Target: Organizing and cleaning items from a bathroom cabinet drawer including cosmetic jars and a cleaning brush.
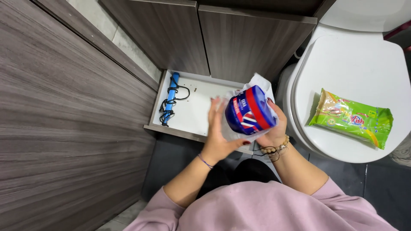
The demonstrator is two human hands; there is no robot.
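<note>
Blue tub point(248, 112): round plastic tub, dark blue w/ red band and a red-white label patch on its side; held tilted, lid end toward the toilet, above the open drawer's right end, between both hands.
White bag point(259, 83): thin white plastic wrap round the tub, bunched behind and under it, sticking up past the top edge.
Left hand point(217, 134): flat against the tub's left side, fingers straight and fairly spread, palm pressing the wrap; thin purple band on wrist.
Right hand point(274, 128): cupped under and behind the tub's right side, fingers curled round tub + bag; bead bracelets on wrist.
Drawer point(195, 115): white inside, pulled out low from a dark wood-grain cabinet, just in front of the person's knees.
Blue tube point(171, 96): slim blue cylinder w/ black cord wound on it, lying along the drawer's left wall, well apart from the hands.
Green pack point(351, 119): flat soft pouch, bright green w/ yellow + orange print, lying on the closed white toilet lid point(342, 68), right of the hands.
Sleeves: pale pink, pushed up the forearms.
</note>
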